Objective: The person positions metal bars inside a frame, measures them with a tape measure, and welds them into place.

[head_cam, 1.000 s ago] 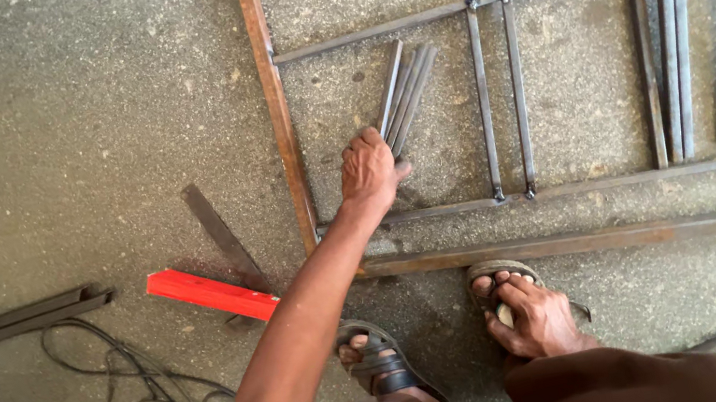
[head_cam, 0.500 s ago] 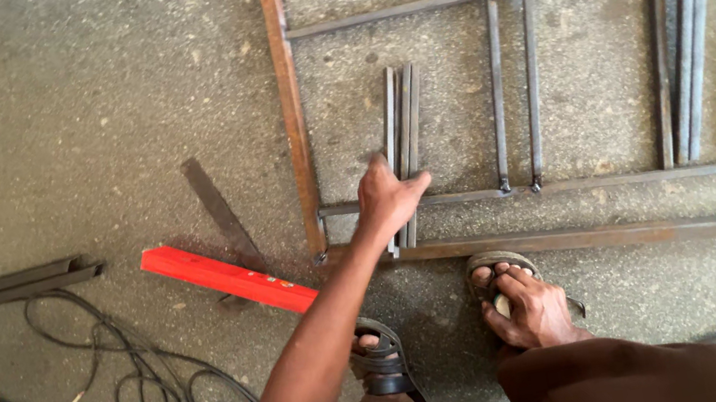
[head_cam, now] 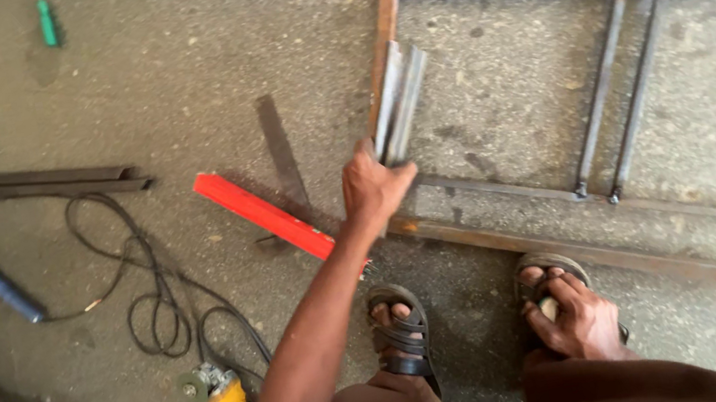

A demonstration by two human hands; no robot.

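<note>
The short steel bars (head_cam: 399,100) are lying bundled on the concrete floor (head_cam: 158,69), touching the rusty left rail of the welded frame (head_cam: 386,0), with the left hand (head_cam: 373,190) pinching their near ends between curled fingers. The right hand (head_cam: 580,319) is resting over the right sandalled foot, fingers pressed together. Open floor is lying left of the rail, bounded by a red level (head_cam: 263,216), a flat strip (head_cam: 280,146) and a black cable (head_cam: 149,297).
</note>
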